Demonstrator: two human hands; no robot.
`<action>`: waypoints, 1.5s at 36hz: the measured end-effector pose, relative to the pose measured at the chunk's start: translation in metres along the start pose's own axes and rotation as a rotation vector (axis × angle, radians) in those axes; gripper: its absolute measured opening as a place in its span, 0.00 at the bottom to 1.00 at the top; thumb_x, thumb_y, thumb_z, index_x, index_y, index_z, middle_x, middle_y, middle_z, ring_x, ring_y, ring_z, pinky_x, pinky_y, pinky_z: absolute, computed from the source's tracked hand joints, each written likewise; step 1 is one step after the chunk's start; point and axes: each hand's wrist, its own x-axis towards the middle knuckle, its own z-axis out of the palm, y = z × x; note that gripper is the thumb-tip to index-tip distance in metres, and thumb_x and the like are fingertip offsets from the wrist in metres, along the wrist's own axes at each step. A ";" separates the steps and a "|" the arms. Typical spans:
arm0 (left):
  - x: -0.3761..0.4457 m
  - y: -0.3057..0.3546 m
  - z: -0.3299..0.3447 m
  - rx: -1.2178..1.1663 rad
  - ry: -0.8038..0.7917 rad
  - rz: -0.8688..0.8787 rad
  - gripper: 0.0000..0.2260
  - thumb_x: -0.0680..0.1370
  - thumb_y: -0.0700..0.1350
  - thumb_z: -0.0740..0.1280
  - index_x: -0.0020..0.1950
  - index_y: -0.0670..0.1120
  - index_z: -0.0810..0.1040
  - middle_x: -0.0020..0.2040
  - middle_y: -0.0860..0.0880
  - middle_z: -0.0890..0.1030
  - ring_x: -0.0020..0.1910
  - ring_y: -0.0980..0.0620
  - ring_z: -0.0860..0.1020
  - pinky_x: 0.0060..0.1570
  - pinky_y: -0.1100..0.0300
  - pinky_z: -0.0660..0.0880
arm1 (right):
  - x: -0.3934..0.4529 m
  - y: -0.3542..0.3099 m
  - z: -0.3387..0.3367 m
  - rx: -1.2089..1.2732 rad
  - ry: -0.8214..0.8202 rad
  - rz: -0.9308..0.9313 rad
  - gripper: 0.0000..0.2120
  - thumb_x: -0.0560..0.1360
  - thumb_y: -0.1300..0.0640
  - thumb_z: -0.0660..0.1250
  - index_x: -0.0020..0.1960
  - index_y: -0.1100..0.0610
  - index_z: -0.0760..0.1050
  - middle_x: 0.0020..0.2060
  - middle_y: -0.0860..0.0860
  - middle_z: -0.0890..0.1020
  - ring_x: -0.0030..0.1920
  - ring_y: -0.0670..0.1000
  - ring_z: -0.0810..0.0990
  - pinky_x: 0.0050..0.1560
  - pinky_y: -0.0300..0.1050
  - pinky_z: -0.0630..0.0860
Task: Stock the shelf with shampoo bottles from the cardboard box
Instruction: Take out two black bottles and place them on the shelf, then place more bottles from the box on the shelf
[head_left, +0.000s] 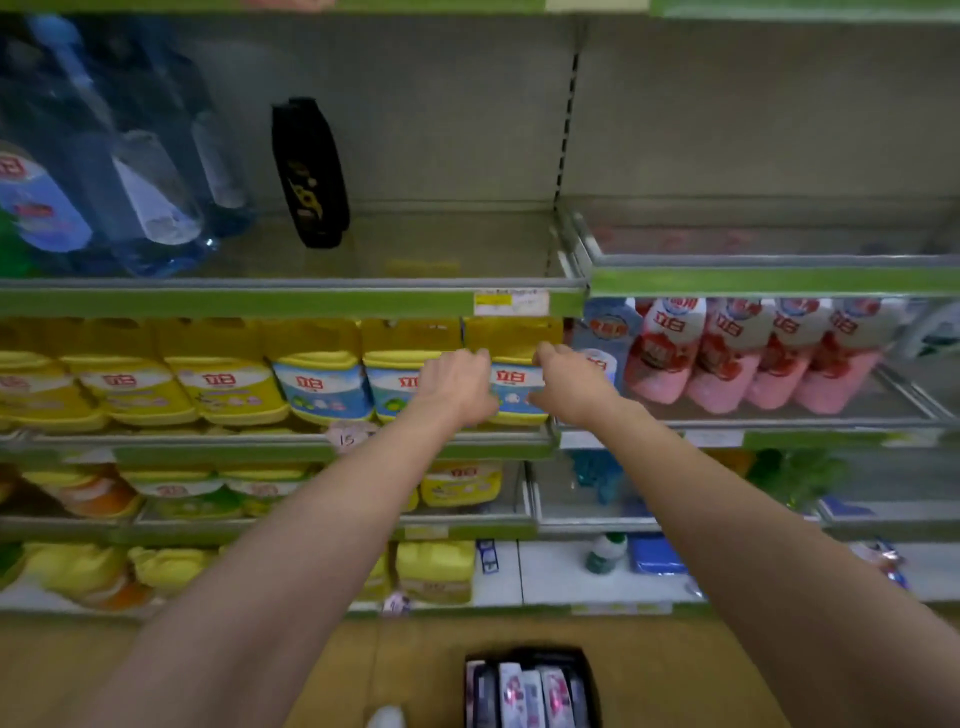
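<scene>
Green-edged metal shelving (291, 304) lines a dim shop aisle, backed by grey panels (441, 114) and a slotted upright (567, 130); yellow jugs (218, 384) fill the middle tiers, pink bottles (748, 358) stand at right, blue bottles (130, 171) at upper left; the floor (332, 670) is tan.

- Left hand (460, 382) extended forward on a bare, nearly straight arm, back of the hand up, fingers curled down at the far end.
- Right hand (569, 384) likewise extended, just beside the left, fingers curled, thumb side inward.
</scene>
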 end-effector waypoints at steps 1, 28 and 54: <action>-0.003 0.005 0.008 0.005 -0.028 0.004 0.19 0.75 0.50 0.65 0.62 0.43 0.70 0.61 0.42 0.76 0.60 0.41 0.75 0.52 0.51 0.73 | -0.004 0.006 0.008 0.011 -0.025 0.010 0.22 0.76 0.55 0.66 0.66 0.62 0.64 0.63 0.60 0.70 0.62 0.61 0.71 0.58 0.53 0.71; -0.059 0.041 0.238 -0.226 -0.615 0.008 0.21 0.76 0.43 0.65 0.68 0.43 0.67 0.62 0.41 0.72 0.60 0.42 0.74 0.50 0.52 0.74 | -0.091 0.076 0.242 0.367 -0.405 0.379 0.23 0.74 0.59 0.68 0.65 0.62 0.65 0.60 0.60 0.71 0.61 0.60 0.72 0.59 0.50 0.71; -0.147 0.027 0.496 -0.356 -0.806 -0.150 0.19 0.75 0.44 0.67 0.64 0.44 0.69 0.60 0.43 0.73 0.58 0.44 0.74 0.46 0.56 0.70 | -0.145 0.106 0.499 0.549 -0.581 0.606 0.24 0.74 0.58 0.69 0.66 0.62 0.65 0.61 0.59 0.74 0.60 0.58 0.74 0.56 0.46 0.71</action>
